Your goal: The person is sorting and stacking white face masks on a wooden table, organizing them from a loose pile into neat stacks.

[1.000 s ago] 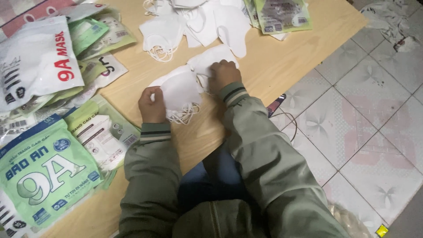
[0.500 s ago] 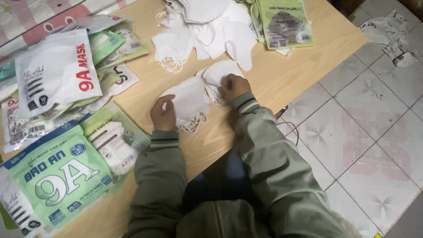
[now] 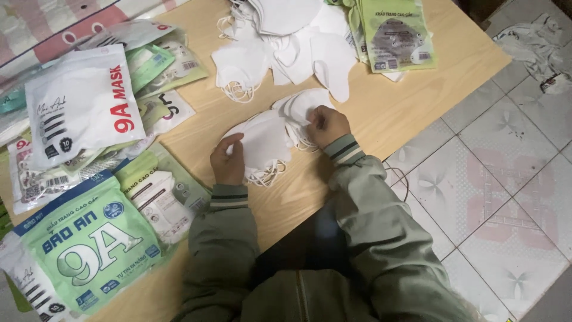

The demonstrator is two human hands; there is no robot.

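Note:
A small stack of white face masks point(image 3: 262, 143) lies on the wooden table point(image 3: 405, 101) right in front of me. My left hand point(image 3: 227, 161) grips the near left edge of that stack. My right hand point(image 3: 326, 125) rests on a second small stack of white masks point(image 3: 301, 107) beside it, fingers curled on its edge and ear loops. Both sleeves are olive green with striped cuffs.
A loose heap of white masks point(image 3: 280, 42) lies further back. Green mask packets point(image 3: 393, 36) are stacked at the back right; white and green packets point(image 3: 83, 238) pile up at the left. Tiled floor point(image 3: 500, 191) runs along the table's right edge.
The camera view has shifted slightly. My right hand has moved a little right onto the second stack; my left hand still holds the nearer stack.

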